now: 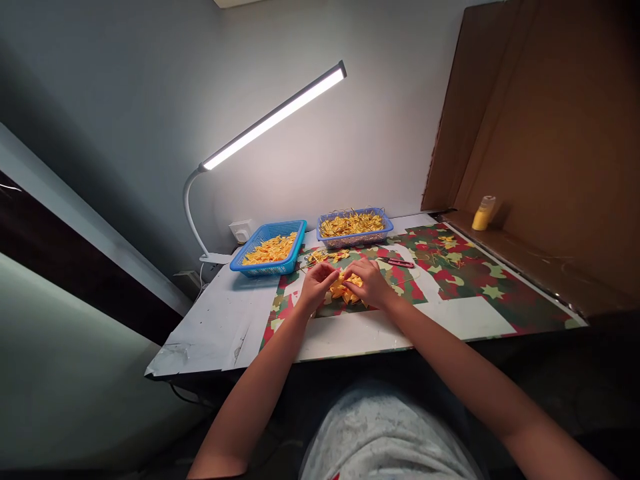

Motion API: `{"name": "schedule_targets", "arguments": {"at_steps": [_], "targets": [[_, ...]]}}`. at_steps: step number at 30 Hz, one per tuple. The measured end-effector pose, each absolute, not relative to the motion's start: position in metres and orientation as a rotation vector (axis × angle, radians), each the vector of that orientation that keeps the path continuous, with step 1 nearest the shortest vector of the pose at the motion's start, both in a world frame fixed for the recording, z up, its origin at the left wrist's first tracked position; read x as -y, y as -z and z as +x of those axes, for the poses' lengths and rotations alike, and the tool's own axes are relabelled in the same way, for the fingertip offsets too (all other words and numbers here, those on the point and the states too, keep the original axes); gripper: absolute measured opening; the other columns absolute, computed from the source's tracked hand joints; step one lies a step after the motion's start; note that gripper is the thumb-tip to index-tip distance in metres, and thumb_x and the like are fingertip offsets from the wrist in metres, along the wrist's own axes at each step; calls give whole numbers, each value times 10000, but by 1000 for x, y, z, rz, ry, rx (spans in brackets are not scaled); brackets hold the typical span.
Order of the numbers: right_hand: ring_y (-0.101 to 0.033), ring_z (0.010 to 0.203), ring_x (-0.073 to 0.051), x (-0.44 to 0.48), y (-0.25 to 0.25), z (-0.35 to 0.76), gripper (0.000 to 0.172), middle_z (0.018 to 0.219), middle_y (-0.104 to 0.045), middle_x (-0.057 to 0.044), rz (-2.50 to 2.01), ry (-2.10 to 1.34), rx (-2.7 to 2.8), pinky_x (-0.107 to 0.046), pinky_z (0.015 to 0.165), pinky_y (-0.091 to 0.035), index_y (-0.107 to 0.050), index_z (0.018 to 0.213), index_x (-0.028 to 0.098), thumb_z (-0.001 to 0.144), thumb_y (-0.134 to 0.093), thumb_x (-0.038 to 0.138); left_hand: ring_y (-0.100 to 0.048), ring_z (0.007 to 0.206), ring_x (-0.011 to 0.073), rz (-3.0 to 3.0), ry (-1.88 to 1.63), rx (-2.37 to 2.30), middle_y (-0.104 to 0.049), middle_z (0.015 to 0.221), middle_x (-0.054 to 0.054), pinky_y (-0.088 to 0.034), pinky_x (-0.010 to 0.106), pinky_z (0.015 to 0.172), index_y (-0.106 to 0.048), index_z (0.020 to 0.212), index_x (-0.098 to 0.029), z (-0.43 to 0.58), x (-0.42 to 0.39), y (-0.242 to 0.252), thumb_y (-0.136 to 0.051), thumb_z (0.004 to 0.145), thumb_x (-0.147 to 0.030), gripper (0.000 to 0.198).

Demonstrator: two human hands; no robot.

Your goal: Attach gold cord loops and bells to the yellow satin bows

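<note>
Close together over the table, my left hand point(315, 287) and my right hand point(373, 285) both have fingers pinched. What sits between the fingertips is too small to make out. Directly under and between them lies a pile of small yellow ribbon bows point(349, 293). Behind my left hand are more yellow and gold pieces point(327, 257). A pair of red-handled thread snips point(399, 263) rests just beyond my right hand. Farther back stand a blue basket point(265, 269) of yellow bows and a purple basket point(356, 238) heaped with bows trailing gold ties.
A lit desk lamp point(275, 119) arches over the left side, by a white socket box point(243, 230). Camouflage-patterned sheets point(465, 287) cover part of the white table. On the right, a small bottle of yellow stuff point(483, 215) stands by a brown cardboard panel point(545, 147).
</note>
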State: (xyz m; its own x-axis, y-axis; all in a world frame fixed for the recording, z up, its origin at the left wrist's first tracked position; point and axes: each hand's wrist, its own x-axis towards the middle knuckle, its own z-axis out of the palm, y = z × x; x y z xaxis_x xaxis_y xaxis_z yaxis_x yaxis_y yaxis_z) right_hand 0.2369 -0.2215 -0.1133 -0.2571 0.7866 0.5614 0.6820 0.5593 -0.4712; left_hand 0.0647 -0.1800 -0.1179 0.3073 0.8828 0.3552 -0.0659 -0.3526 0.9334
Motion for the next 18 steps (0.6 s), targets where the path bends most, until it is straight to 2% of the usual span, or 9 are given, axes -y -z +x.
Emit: {"name": "schedule_targets", "arguments": {"at_steps": [8, 14, 18], "targets": [[-512, 924, -216, 221, 117, 233, 73, 930, -649, -48, -1181, -222, 2042, -357, 838, -307, -564, 819, 195, 878, -580, 236, -473, 561, 80, 1616, -1221, -759, -541, 623, -35, -372, 212, 546, -519, 678, -165, 64, 178, 121, -770, 653, -513, 430], [-500, 949, -215, 221, 117, 233, 82, 967, -624, -59, -1187, -277, 2050, -360, 854, -347, -502, 854, 205, 928, -480, 232, -491, 612, 92, 1675, -1120, -714, -566, 723, -23, -389, 215, 576, -554, 824, -182, 59, 178, 118, -666, 748, -396, 253], [-498, 953, -216, 224, 114, 233, 88, 978, -610, -60, -1200, -297, 2047, -369, 865, -356, -485, 861, 208, 935, -445, 233, -448, 580, 86, 1739, -1050, -696, -517, 671, -41, -366, 216, 566, -526, 827, -186, 58, 176, 120, -583, 733, -307, 163]]}}
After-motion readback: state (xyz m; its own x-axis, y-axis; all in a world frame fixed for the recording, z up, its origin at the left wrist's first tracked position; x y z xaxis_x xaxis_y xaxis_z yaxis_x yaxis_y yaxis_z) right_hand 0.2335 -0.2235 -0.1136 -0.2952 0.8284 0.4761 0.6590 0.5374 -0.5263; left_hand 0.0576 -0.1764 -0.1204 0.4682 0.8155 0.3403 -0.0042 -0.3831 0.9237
